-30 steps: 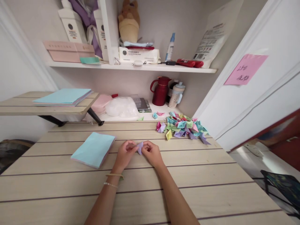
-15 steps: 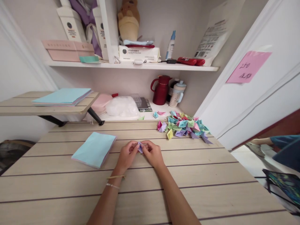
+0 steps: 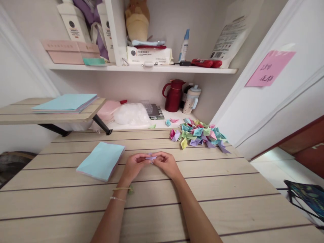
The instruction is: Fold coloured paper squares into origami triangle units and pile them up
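Observation:
Between the fingertips of both hands is a small piece of folded purple paper (image 3: 151, 157), partly hidden by the fingers. My left hand (image 3: 135, 166) pinches its left side, and my right hand (image 3: 165, 163) grips the right side. Both hands are just above the slatted wooden table (image 3: 217, 209). To the left lies a stack of light blue paper (image 3: 101, 160) with purplish sheets beneath. A pile of small folded paper boats (image 3: 199, 134) in many colours sits at the back right, with a yellow one (image 3: 184, 143) at its front edge.
A small raised wooden shelf (image 3: 83, 118) at left bears another paper stack (image 3: 67, 103). Behind the table are a clear plastic bag (image 3: 132, 114), a red jug (image 3: 173, 96) and a pale cup (image 3: 191, 100). A loaded white shelf (image 3: 141, 68) runs above them.
The purple paper has turned in my fingers and now spreads more sideways, with both hands still on it. The person's leg and foot at the far right have gone out of view.

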Demonstrator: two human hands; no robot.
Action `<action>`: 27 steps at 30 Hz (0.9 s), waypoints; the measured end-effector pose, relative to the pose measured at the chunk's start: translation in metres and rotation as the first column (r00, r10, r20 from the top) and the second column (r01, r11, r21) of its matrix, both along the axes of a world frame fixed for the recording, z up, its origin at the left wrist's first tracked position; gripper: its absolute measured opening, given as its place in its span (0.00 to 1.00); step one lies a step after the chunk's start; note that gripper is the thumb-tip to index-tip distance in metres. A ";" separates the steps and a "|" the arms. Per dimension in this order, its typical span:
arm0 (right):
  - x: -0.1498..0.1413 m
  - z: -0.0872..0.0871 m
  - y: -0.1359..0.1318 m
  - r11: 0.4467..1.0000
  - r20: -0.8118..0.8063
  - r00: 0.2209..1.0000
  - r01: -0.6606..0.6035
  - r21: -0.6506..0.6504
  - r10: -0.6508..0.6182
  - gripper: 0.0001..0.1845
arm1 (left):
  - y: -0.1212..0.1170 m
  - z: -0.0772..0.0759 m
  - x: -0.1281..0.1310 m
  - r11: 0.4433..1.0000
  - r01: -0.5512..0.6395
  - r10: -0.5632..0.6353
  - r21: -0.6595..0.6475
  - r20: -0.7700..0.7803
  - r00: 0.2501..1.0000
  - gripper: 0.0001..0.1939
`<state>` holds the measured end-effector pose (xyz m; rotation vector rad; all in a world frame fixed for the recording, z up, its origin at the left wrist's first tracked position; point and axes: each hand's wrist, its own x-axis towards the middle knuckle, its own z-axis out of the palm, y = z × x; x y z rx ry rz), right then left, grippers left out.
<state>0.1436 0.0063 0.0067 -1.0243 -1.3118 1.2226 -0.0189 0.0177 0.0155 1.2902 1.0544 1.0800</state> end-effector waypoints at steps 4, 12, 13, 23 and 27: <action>0.000 0.001 -0.001 1.000 -0.018 1.000 -0.017 -0.017 0.017 0.17 | 0.002 0.000 -0.002 0.999 -0.025 0.027 0.033 -0.048 0.998 0.11; -0.004 -0.001 0.001 0.990 0.038 0.995 0.083 0.115 -0.088 0.15 | 0.003 -0.007 0.001 0.991 -0.026 0.039 0.132 -0.099 0.994 0.15; -0.004 0.000 0.001 0.985 0.078 0.991 0.096 0.141 -0.108 0.14 | 0.003 -0.008 0.001 0.986 -0.029 0.051 0.162 -0.137 0.989 0.13; -0.005 0.001 0.000 0.955 0.272 0.935 0.161 0.250 -0.228 0.06 | 0.003 -0.009 0.000 0.931 -0.029 0.146 0.364 -0.299 0.943 0.08; -0.005 0.001 -0.001 0.955 0.283 0.930 0.166 0.248 -0.235 0.06 | 0.003 -0.009 -0.001 0.919 -0.031 0.173 0.393 -0.331 0.928 0.09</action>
